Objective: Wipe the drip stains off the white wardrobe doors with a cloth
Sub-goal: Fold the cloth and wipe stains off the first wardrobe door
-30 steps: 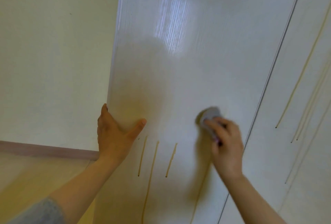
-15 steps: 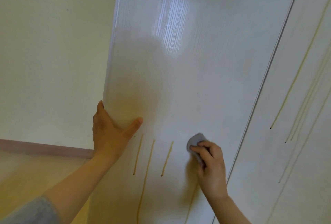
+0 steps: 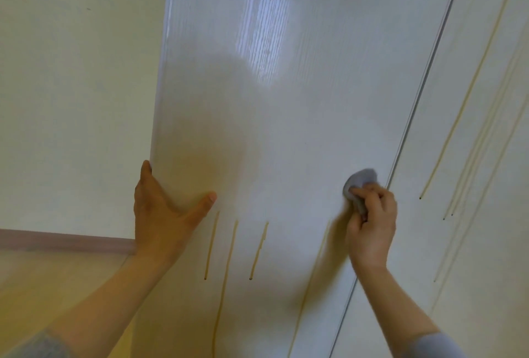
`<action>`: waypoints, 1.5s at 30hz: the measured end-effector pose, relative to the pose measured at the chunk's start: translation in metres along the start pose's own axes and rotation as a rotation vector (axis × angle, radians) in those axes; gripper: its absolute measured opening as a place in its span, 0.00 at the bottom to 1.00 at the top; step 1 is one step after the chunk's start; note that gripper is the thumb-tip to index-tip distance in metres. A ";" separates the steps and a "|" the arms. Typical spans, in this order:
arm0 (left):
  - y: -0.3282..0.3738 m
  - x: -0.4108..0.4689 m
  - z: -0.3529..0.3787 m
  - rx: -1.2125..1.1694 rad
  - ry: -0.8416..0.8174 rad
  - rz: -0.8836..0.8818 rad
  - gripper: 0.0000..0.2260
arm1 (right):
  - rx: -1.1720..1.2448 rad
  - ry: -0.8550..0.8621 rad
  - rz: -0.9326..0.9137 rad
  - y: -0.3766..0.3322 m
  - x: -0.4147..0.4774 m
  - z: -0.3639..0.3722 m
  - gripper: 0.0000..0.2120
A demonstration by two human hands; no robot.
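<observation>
A glossy white wardrobe door (image 3: 280, 106) stands ajar in front of me. My left hand (image 3: 160, 214) grips its left edge, thumb on the front face and fingers behind. My right hand (image 3: 372, 223) grips a small grey cloth (image 3: 359, 183) and presses it on the door near its right edge. Yellow-brown drip stains (image 3: 213, 243) run down the lower part of this door, between my two hands. The neighbouring door (image 3: 486, 214) on the right carries several long drip stains (image 3: 446, 146).
A pale wall (image 3: 71, 100) lies left of the door, with a pinkish skirting board (image 3: 63, 241) and a light wooden floor (image 3: 43, 294) below it. A dark seam (image 3: 412, 117) separates the two doors.
My right hand with the cloth went down the door, then came back up and to the right, close to the door's right edge. My left hand keeps its hold on the left edge.
</observation>
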State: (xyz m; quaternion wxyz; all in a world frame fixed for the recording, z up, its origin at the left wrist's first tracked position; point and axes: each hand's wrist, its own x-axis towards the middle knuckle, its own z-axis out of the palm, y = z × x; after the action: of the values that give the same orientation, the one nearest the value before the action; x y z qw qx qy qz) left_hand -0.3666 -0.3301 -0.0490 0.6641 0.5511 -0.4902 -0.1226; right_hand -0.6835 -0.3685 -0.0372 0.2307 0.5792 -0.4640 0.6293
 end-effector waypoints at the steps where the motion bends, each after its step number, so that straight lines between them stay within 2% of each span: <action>1: -0.002 -0.004 -0.001 0.006 -0.013 -0.003 0.54 | 0.002 -0.049 -0.005 -0.001 -0.026 0.003 0.15; 4: -0.014 -0.018 -0.004 0.001 -0.058 -0.018 0.54 | 0.033 -0.200 0.013 -0.008 -0.088 0.001 0.17; 7: -0.038 -0.025 -0.014 -0.015 -0.133 -0.012 0.50 | 0.093 -0.183 0.126 -0.027 -0.099 -0.005 0.19; 9: -0.047 -0.022 -0.021 -0.088 -0.165 0.031 0.41 | 0.150 -0.117 0.112 -0.047 -0.091 -0.008 0.21; 12: -0.055 -0.015 -0.035 -0.205 -0.136 0.060 0.16 | 0.257 -0.136 0.029 -0.085 -0.083 0.006 0.21; 14: -0.061 -0.010 -0.047 -0.285 -0.169 -0.033 0.11 | 0.276 -0.186 -0.049 -0.111 -0.087 0.020 0.20; 16: -0.068 -0.007 -0.060 -0.445 -0.283 -0.193 0.14 | 0.286 -0.234 -0.153 -0.134 -0.091 0.033 0.20; 18: -0.075 -0.002 -0.069 -0.598 -0.369 -0.345 0.22 | 0.289 -0.259 -0.251 -0.152 -0.088 0.047 0.19; 20: -0.078 0.002 -0.076 -0.668 -0.403 -0.404 0.29 | 0.284 -0.239 -0.292 -0.171 -0.078 0.063 0.18; 26: -0.086 0.008 -0.076 -0.608 -0.404 -0.392 0.30 | 0.240 -0.197 -0.273 -0.212 -0.061 0.101 0.20; 29: -0.093 0.012 -0.077 -0.575 -0.409 -0.407 0.31 | 0.224 -0.336 -0.408 -0.211 -0.100 0.109 0.21; 31: -0.098 0.013 -0.079 -0.537 -0.421 -0.417 0.31 | 0.181 -0.446 -0.509 -0.198 -0.142 0.107 0.18; 35: -0.108 0.011 -0.084 -0.465 -0.485 -0.408 0.36 | 0.127 -0.528 -0.498 -0.171 -0.200 0.098 0.14; 38: -0.107 0.013 -0.083 -0.402 -0.488 -0.360 0.33 | 0.163 -0.454 -0.398 -0.173 -0.186 0.090 0.19; 40: -0.105 0.012 -0.081 -0.377 -0.476 -0.318 0.32 | 0.191 -0.315 -0.295 -0.180 -0.156 0.080 0.24; 43: -0.105 0.010 -0.072 -0.318 -0.451 -0.243 0.34 | 0.190 -0.063 -0.217 -0.188 -0.104 0.075 0.23; 45: -0.102 0.005 -0.065 -0.257 -0.407 -0.189 0.27 | 0.159 -0.012 -0.201 -0.187 -0.079 0.084 0.22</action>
State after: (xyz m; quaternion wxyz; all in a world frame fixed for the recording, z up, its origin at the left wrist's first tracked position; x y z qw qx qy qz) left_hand -0.2743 -0.3309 -0.1271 0.6018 0.4695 -0.5408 -0.3536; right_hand -0.4678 -0.3335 -0.0614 0.2432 0.6432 -0.3535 0.6342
